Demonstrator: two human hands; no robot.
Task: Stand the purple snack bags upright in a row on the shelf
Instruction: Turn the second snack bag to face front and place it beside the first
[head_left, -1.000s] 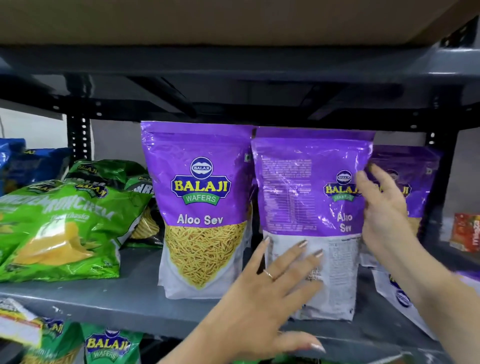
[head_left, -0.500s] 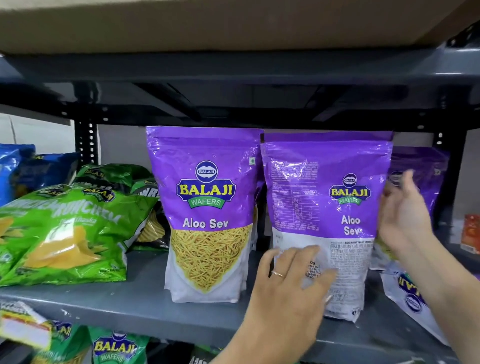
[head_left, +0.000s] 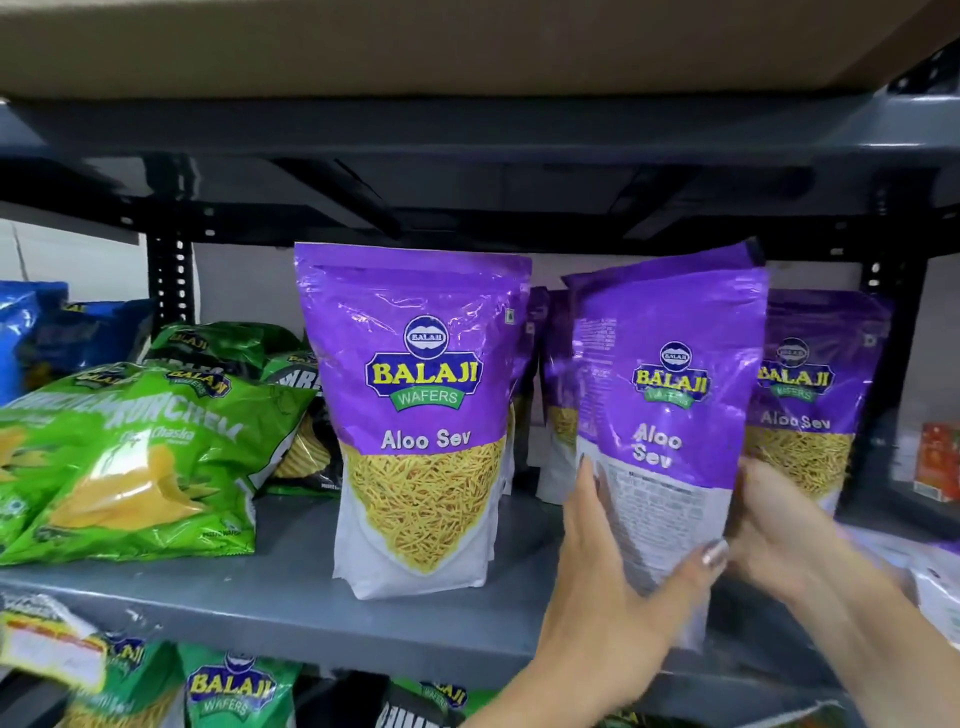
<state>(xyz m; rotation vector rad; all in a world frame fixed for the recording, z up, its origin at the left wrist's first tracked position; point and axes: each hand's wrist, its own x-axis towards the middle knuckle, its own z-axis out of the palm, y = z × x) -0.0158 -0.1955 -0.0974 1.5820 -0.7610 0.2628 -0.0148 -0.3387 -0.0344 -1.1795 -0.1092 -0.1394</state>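
A purple Aloo Sev bag (head_left: 415, 415) stands upright on the grey shelf (head_left: 291, 608), front facing me. To its right a second purple bag (head_left: 670, 415) shows its back and tilts to the right. My left hand (head_left: 613, 582) grips its lower left edge, thumb across the bottom. My right hand (head_left: 779, 530) holds its lower right edge. Behind it on the right a third purple bag (head_left: 815, 395) stands upright. Another purple bag (head_left: 553, 395) is partly hidden behind the two front ones.
Green snack bags (head_left: 124, 467) lie piled on the shelf's left, with blue bags (head_left: 36, 322) behind them. A black upright post (head_left: 893, 364) bounds the shelf on the right. More green bags (head_left: 228, 691) sit on the shelf below. A purple-and-white bag (head_left: 940, 597) lies at the far right.
The second bag has been lifted and tilted to the right. My left hand went from resting on its front to gripping its lower edge; my right hand dropped to its lower right side.
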